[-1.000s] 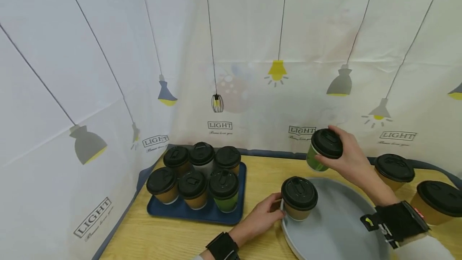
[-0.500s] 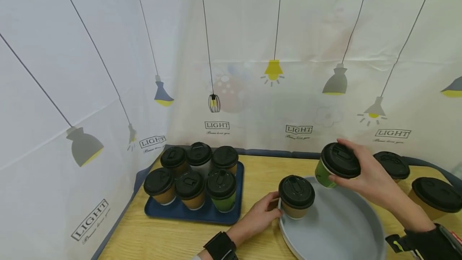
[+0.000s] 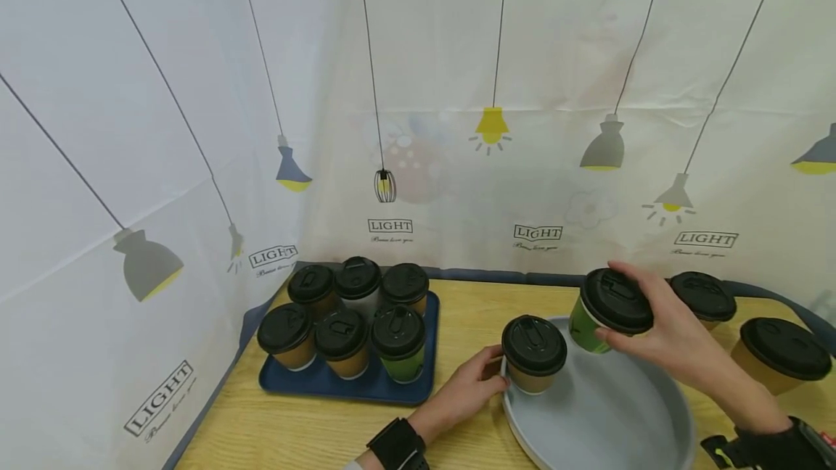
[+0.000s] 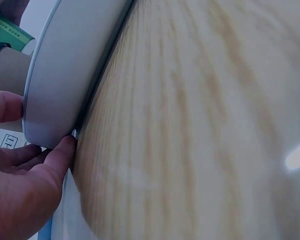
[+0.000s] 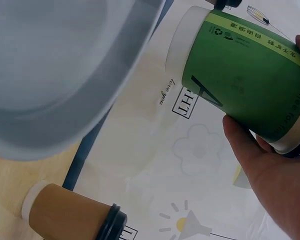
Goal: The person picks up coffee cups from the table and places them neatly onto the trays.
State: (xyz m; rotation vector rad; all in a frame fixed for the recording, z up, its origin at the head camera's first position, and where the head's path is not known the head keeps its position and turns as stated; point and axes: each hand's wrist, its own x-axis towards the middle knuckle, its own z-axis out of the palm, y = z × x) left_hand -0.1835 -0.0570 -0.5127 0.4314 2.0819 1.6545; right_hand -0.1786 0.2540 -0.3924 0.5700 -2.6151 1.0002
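My right hand (image 3: pixel 679 339) grips a green paper coffee cup (image 3: pixel 586 328) with a black lid, thumb and fingers around its upper part. The cup tilts slightly above the far side of a round grey tray (image 3: pixel 614 419); in the right wrist view its white base is clear of the tray rim. My left hand (image 3: pixel 464 394) pinches the left rim of that tray. In the left wrist view, the thumb lies over the rim and a finger under the tray's edge. Beside this hand, a brown lidded coffee cup (image 3: pixel 532 376) stands upright inside the tray.
Left of the round tray, a dark blue rectangular tray (image 3: pixel 339 388) carries several lidded cups in two rows. Two more brown cups (image 3: pixel 764 361) stand on the wooden table (image 3: pixel 261 426) at the right. Lamp-printed cloth (image 3: pixel 451 187) hangs behind and at the left.
My right hand has brought the green cup right and down, from behind the round tray to over its far side. The left hand keeps its hold on the rim. The head view shifted slightly.
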